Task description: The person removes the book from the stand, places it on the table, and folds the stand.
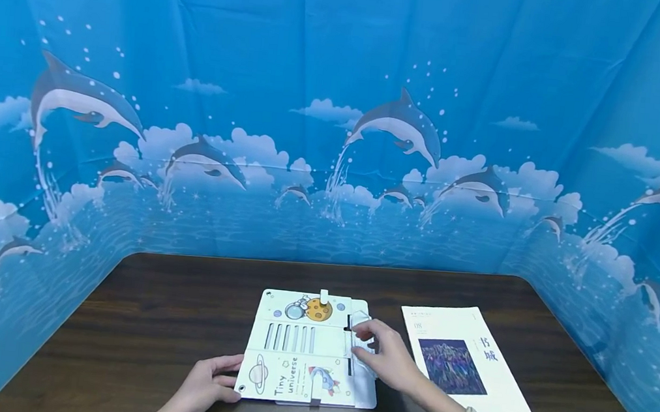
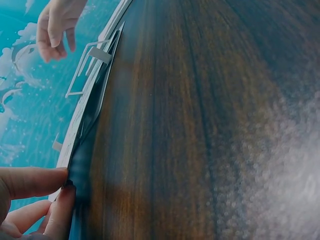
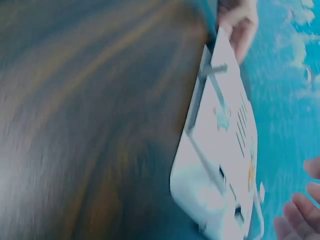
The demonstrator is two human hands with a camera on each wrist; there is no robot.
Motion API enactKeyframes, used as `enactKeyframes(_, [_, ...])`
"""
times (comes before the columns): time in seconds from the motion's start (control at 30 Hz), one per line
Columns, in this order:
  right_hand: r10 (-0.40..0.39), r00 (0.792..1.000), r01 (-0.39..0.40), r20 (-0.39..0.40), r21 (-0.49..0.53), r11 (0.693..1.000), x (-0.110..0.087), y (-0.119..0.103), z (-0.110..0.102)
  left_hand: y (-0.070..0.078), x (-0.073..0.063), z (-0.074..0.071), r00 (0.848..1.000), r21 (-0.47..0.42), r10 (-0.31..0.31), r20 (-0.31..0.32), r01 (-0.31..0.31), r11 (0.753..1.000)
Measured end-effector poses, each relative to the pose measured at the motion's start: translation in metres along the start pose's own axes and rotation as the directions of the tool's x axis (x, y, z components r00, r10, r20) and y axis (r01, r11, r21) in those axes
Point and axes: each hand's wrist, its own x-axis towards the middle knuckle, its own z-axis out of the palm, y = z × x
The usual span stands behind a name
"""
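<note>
A white book stand with cartoon planets, a rocket and the words "Tiny universe" lies on the dark table. My left hand pinches its lower left corner; in the left wrist view the thumb is on one side of the thin edge and a fingertip on the other. Over the stand's right part hovers my right hand, thumb and fingers apart and bent, holding nothing. In the left wrist view, a wire bracket stands up from the stand below that hand. Small clips sit on the stand's edges.
To the right lies a white book with a dark purple picture on its cover, partly under the right forearm. The wood-grain table is enclosed by a blue curtain printed with dolphins, at the back and sides.
</note>
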Motion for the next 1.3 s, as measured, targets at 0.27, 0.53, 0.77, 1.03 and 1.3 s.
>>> enactKeyframes(0.27, [0.064,0.997,-0.063,0.049,-0.017,0.998,-0.006,0.024,-0.007,-0.001,0.000,0.000,1.000,-0.009,0.014,0.012,-0.014,1.000])
enactKeyframes(0.53, [0.051,0.989,-0.058,0.137,0.044,0.997,-0.012,0.030,0.000,-0.002,-0.001,0.000,1.000,-0.011,0.018,0.021,-0.017,1.000])
enactKeyframes(0.77, [0.065,0.987,-0.073,0.144,0.054,0.996,-0.013,0.029,0.000,-0.001,-0.002,-0.002,0.999,-0.019,0.032,0.035,-0.032,0.999])
enactKeyframes(1.03, [0.042,0.987,-0.056,0.157,0.087,0.995,-0.014,0.034,0.000,-0.002,-0.004,-0.002,0.998,-0.034,0.032,0.052,-0.030,0.999])
enactKeyframes(1.3, [0.004,0.984,-0.015,0.179,0.063,0.998,-0.009,0.031,0.000,-0.002,-0.003,-0.002,0.998,-0.016,0.039,0.039,-0.038,0.999])
